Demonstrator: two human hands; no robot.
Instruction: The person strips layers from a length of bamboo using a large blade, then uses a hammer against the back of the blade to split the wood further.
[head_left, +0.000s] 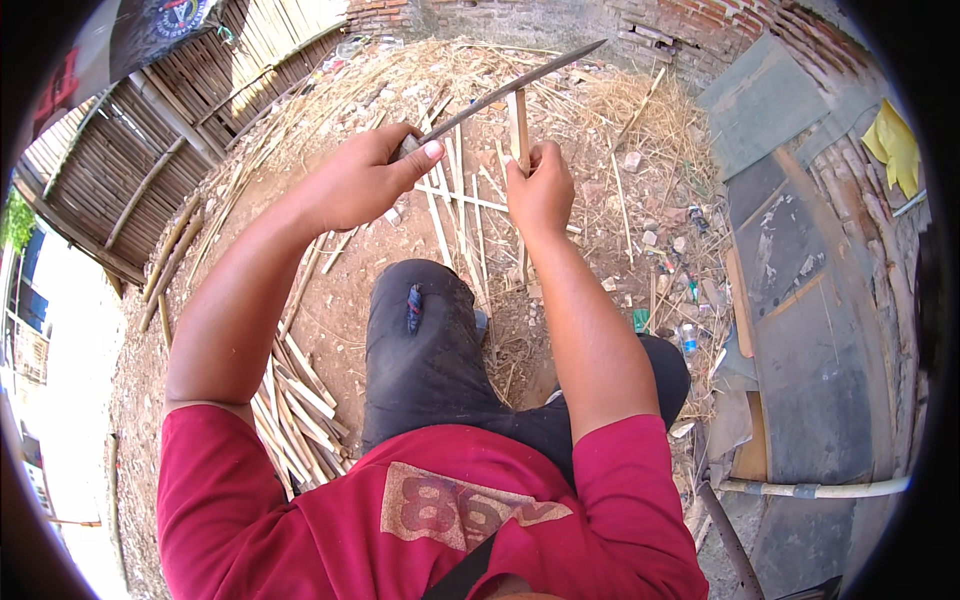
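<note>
Left hand: (362, 180) fingers wrapped round the handle of the knife, thumb laid along it toward the blade.
Knife: (520, 85) long dark blade, slanting up and to the right from the left hand, tip toward the brick wall.
Right hand: (542, 195) pinching the wood strip low down, thumb and fingers together on it.
Wood strip: (518, 130) pale, near upright, between right hand and blade; its top end is at the blade's lower edge. Actual contact: can't tell.
Arms: both bare, reaching forward, well apart at the elbows.
Clothes: red shirt (330, 530) with a tan printed panel; dark trousers (425, 350), a small blue-and-red spot on one knee.
Loose strips: (438, 220) scattered and crossing on the ground, beyond the knee.
Pile: (290, 420) more pale strips, heaped left of the legs, partly behind the shirt.
Ground: (340, 320) brown dirt with stones; straw (640, 105) thick toward the far side.
Litter: clear bottle (688, 337) and green scrap (640, 319), right of the right forearm.
Left side: bamboo fence (160, 170), dark banner (130, 50) over its upper part.
Far side: brick wall (520, 18).
Right side: grey panels (820, 370) leaning, yellow cloth (892, 148) above.
</note>
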